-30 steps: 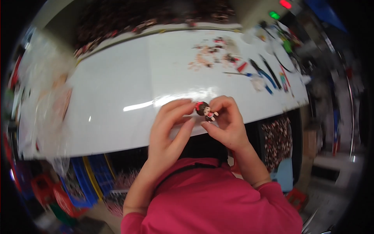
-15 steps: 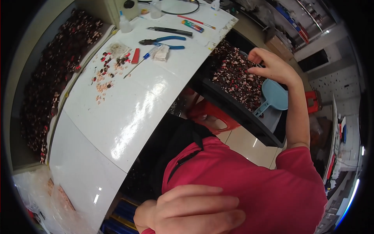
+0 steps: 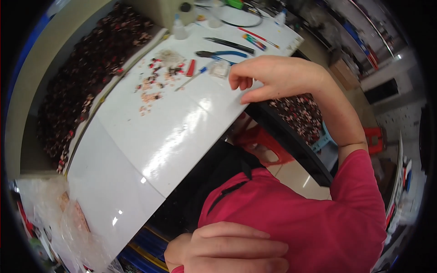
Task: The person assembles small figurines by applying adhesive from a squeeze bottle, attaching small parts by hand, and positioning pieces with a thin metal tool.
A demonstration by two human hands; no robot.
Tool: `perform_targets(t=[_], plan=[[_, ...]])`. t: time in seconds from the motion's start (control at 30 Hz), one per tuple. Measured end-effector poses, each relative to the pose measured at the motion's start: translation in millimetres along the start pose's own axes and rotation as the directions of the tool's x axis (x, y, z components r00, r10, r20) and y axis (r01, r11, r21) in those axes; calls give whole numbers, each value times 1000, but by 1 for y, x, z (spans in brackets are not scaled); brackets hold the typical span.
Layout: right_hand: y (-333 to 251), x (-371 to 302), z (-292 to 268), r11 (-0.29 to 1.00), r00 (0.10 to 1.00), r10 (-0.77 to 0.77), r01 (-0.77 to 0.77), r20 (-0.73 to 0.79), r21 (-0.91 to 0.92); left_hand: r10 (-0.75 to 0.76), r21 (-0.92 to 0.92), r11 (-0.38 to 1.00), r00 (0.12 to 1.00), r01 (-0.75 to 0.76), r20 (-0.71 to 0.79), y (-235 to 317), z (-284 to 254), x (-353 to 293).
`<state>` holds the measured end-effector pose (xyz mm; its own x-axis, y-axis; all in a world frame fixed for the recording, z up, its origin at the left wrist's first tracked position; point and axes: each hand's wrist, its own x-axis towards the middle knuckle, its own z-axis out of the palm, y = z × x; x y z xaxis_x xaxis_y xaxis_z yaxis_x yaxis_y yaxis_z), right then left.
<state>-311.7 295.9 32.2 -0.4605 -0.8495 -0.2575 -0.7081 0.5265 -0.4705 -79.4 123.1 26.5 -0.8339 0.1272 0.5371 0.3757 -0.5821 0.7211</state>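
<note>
My right hand (image 3: 273, 79) hovers at the table's edge, its thumb apart from the curled fingers and nothing visible between them. Closest to its fingertips on the white table (image 3: 118, 118) are a small whitish block (image 3: 219, 69), a slim screwdriver (image 3: 193, 78) with a blue part, and blue-handled pliers (image 3: 231, 53) partly covered by the hand. A red block (image 3: 190, 68) lies left of these, beside scattered dark and pale pieces (image 3: 150, 97). Low in the view, my left hand (image 3: 241, 248) rests before the pink shirt, fingers stretched out, with no object seen in it.
Under my right arm, a black drawer (image 3: 291, 141) holds many dark and pale pieces (image 3: 298, 113) and a light-blue scoop (image 3: 324, 142). A large bin of similar pieces (image 3: 82, 86) borders the table at left. Squeeze bottles (image 3: 180, 29) stand at the back; a red stool (image 3: 264, 143) is below.
My right hand has moved left from over the drawer to the table's edge. The view has shifted, so the table sits further right. My left hand stays low before the shirt.
</note>
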Motion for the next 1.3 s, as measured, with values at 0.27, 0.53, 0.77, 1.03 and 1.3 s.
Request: perform_targets(t=[0.27,0.53,0.77,1.03,1.3], plan=[[-53,159,6,931,920,-365,364,-140,-35,397,185,914,891,-362,-218,18,-73,-37],[-76,377,4,831,669,-549,505,-502,-236,560,806,35,656,592,-506,2,-164,-92],[-125,522,-9,922,707,-369,198,-604,-331,556,796,-19,668,605,-494,-5,-173,-88],[-121,498,-9,781,654,-598,345,-463,-520,558,797,-16,666,604,-494,-3,-175,-88],[-74,409,6,822,417,-562,383,-715,-422,576,825,-35,686,565,-445,2,-156,-90]])
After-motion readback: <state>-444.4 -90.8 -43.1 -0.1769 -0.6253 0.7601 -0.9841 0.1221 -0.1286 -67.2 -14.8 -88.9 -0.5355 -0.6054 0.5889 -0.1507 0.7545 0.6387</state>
